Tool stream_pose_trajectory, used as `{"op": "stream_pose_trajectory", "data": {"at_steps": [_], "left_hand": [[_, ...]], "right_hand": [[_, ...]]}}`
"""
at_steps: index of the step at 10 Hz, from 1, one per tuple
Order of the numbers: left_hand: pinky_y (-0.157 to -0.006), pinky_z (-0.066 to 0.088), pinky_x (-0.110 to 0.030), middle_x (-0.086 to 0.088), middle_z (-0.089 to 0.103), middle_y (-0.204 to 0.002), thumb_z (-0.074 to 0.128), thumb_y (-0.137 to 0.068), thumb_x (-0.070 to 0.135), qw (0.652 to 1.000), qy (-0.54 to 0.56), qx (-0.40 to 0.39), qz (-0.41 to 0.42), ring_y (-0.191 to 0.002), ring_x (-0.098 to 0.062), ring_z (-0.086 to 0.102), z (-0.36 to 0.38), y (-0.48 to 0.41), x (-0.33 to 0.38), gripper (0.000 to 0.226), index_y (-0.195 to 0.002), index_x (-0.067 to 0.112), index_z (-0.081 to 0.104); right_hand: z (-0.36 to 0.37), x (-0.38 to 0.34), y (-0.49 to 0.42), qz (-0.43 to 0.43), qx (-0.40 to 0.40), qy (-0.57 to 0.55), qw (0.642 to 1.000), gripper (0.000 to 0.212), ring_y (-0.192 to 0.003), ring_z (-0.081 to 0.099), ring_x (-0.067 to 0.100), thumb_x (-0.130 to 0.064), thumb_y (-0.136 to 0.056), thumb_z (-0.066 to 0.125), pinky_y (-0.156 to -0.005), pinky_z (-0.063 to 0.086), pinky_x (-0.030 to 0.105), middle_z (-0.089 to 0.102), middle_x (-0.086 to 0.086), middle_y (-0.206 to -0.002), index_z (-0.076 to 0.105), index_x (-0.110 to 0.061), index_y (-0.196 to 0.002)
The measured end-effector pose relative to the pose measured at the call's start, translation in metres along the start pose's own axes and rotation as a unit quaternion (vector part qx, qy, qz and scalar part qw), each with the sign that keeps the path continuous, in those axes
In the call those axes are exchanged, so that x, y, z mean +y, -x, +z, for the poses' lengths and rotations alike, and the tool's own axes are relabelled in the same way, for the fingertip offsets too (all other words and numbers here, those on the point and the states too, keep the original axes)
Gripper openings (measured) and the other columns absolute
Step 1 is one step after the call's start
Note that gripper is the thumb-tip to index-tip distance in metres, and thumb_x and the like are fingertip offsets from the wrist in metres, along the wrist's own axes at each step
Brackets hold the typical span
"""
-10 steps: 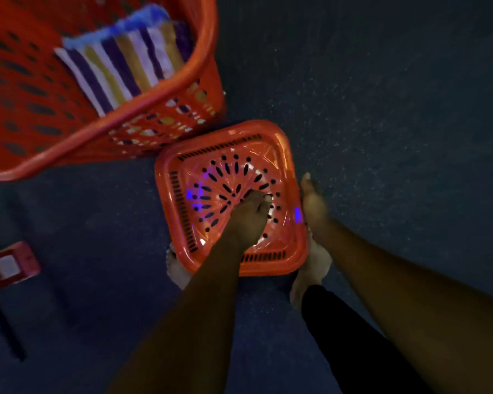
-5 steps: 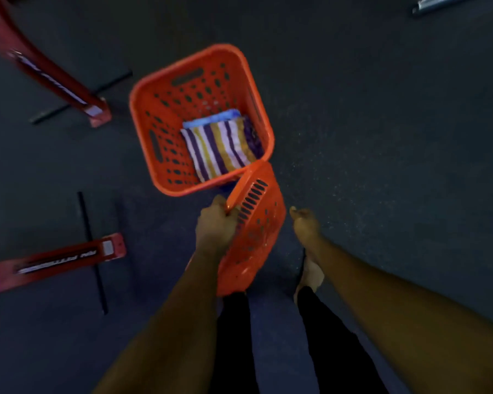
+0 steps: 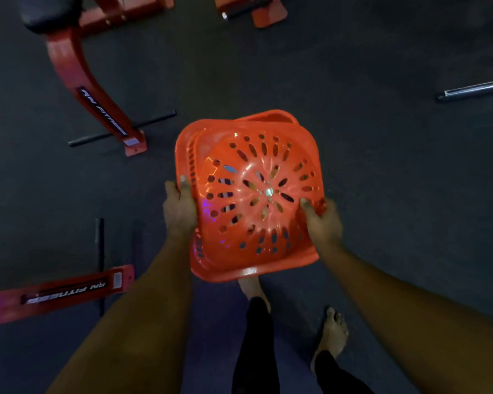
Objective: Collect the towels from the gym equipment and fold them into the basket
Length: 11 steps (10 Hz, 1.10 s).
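2 red gym frames (image 3: 69,66), dark floor (image 3: 396,180)

Both hands hold an orange perforated lid (image 3: 251,194) between them, face up and slightly tilted. The left hand (image 3: 180,209) grips its left edge with the thumb on top. The right hand (image 3: 322,223) grips the near right corner, thumb also on top. Past the lid's far edge, beyond both hands, the rim of an orange basket (image 3: 271,118) peeks out. Striped towel (image 3: 227,182) fabric shows through a few slots.

Beyond the left hand stands a red bench frame (image 3: 77,78). A red beam (image 3: 66,291) lies outside the left forearm. Far beyond the right hand lies a chrome bar (image 3: 473,91). A bare foot (image 3: 332,336) stands on the dark floor (image 3: 382,194) below the right hand.
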State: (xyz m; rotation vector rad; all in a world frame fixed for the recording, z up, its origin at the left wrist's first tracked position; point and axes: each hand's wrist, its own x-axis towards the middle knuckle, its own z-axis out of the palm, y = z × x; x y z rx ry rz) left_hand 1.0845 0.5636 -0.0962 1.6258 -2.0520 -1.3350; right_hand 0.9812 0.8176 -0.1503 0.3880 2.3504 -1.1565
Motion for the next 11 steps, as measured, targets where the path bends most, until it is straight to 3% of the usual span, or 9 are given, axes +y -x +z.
{"op": "stream_pose_trajectory", "data": {"at_steps": [1, 2, 3, 5, 6, 8, 9, 10, 11], "left_hand": [[-0.108, 0.033, -0.048, -0.018, 0.051, -0.132, 0.027, -0.081, 0.078, 0.998, -0.049, -0.042, -0.008, -0.125, -0.036, 0.046, 0.017, -0.052, -0.019, 0.086, -0.132, 0.011, 0.045], [-0.113, 0.031, -0.051, -0.016, 0.045, -0.144, 0.037, -0.064, 0.092, 0.992, -0.056, -0.095, -0.064, -0.133, -0.033, 0.043, 0.040, -0.103, -0.038, 0.113, -0.144, 0.013, 0.037], [-0.100, 0.047, -0.051, -0.007, 0.059, -0.130, 0.062, -0.053, 0.088, 0.979, -0.034, -0.159, -0.123, -0.118, -0.029, 0.059, 0.064, -0.161, -0.100, 0.104, -0.133, 0.022, 0.051], [-0.111, 0.034, -0.053, -0.017, 0.032, -0.151, 0.053, -0.045, 0.094, 0.971, -0.048, -0.189, -0.141, -0.135, -0.035, 0.041, 0.049, -0.127, -0.053, 0.139, -0.150, 0.010, 0.017], [-0.114, 0.028, -0.056, -0.021, 0.022, -0.155, 0.049, -0.051, 0.093, 0.958, -0.114, -0.217, -0.152, -0.139, -0.040, 0.032, 0.045, -0.121, -0.033, 0.139, -0.153, 0.009, 0.003], [-0.109, 0.037, -0.051, -0.021, 0.035, -0.148, 0.070, -0.076, 0.054, 0.934, -0.170, -0.286, -0.126, -0.133, -0.039, 0.041, 0.034, -0.109, 0.005, 0.101, -0.147, 0.006, 0.018], [-0.109, 0.037, -0.050, -0.026, 0.037, -0.147, 0.068, -0.082, 0.047, 0.914, -0.232, -0.314, -0.115, -0.133, -0.042, 0.042, 0.034, -0.098, 0.007, 0.106, -0.151, 0.005, -0.002], [-0.108, 0.037, -0.047, -0.024, 0.040, -0.146, 0.064, -0.087, 0.045, 0.900, -0.289, -0.314, -0.084, -0.132, -0.041, 0.044, 0.033, -0.094, 0.008, 0.098, -0.152, 0.006, 0.001], [-0.100, 0.042, -0.040, -0.021, 0.054, -0.136, 0.062, -0.089, 0.038, 0.919, -0.298, -0.259, -0.001, -0.124, -0.037, 0.053, 0.013, -0.089, 0.033, 0.068, -0.142, 0.005, 0.036]], "right_hand": [[0.028, -0.023, -0.030, -0.036, 0.029, 0.058, 0.997, 0.093, -0.121, 0.056, 0.035, -0.083, -0.064, 0.047, -0.099, 0.046, 0.054, 0.061, 0.012, -0.128, 0.054, -0.018, -0.131], [0.048, -0.049, -0.049, -0.049, 0.048, 0.105, 0.992, 0.084, -0.130, 0.046, 0.036, -0.069, -0.074, 0.062, -0.104, 0.040, 0.057, 0.052, 0.012, -0.139, 0.047, -0.019, -0.140], [0.064, -0.058, -0.057, -0.040, 0.079, 0.157, 0.984, 0.080, -0.131, 0.042, 0.036, -0.068, -0.075, 0.064, -0.099, 0.039, 0.060, 0.048, 0.008, -0.142, 0.045, -0.023, -0.139], [0.068, -0.060, -0.049, -0.041, 0.052, 0.222, 0.973, 0.078, -0.132, 0.041, 0.039, -0.068, -0.083, 0.054, -0.098, 0.041, 0.061, 0.044, 0.012, -0.145, 0.037, -0.021, -0.143], [0.057, -0.071, -0.056, -0.007, -0.018, 0.223, 0.975, 0.076, -0.126, 0.049, 0.041, -0.068, -0.080, 0.057, -0.097, 0.046, 0.059, 0.049, 0.015, -0.141, 0.037, -0.024, -0.138], [0.035, -0.107, -0.062, 0.082, -0.136, 0.174, 0.972, 0.080, -0.125, 0.055, 0.034, -0.045, -0.076, 0.075, -0.104, 0.047, 0.045, 0.055, 0.011, -0.140, 0.040, -0.019, -0.143], [0.038, -0.100, -0.063, 0.062, -0.185, 0.250, 0.948, 0.103, -0.129, 0.051, 0.036, -0.050, -0.073, 0.077, -0.104, 0.046, 0.047, 0.048, 0.014, -0.145, 0.021, -0.016, -0.152], [0.026, -0.108, -0.068, 0.023, -0.235, 0.307, 0.922, 0.096, -0.129, 0.052, 0.035, -0.054, -0.076, 0.074, -0.105, 0.046, 0.042, 0.050, 0.012, -0.145, 0.028, -0.017, -0.152], [0.001, -0.144, -0.072, -0.057, -0.182, 0.311, 0.931, 0.048, -0.118, 0.060, 0.031, -0.042, -0.087, 0.063, -0.095, 0.047, 0.032, 0.064, 0.010, -0.130, 0.059, -0.020, -0.130]]}}
